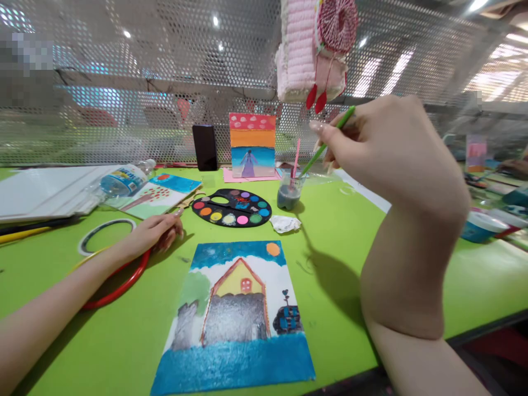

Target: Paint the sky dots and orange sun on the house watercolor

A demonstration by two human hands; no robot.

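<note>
My right hand (367, 140) is raised above the green table and pinches a green paintbrush (330, 138), its tip hidden near a glass jar of grey water (289, 195). A pink brush (296, 159) stands in that jar. My left hand (157, 234) rests on the table holding nothing, with its fingers loosely curled. It lies just left of a black paint palette (231, 208) with round colour pans, and my forearm crosses a red hoop (124, 281). A painting of a yellow house on paper (235, 319) lies flat between my arms.
A white board stack (49, 190), a plastic bottle (124, 180) and a painted card (159, 192) lie at the far left. A black phone (204, 147) and a small painting (252, 146) stand at the back, before a perforated metal screen (124, 66). A pink crocheted hanging (309, 49) dangles above.
</note>
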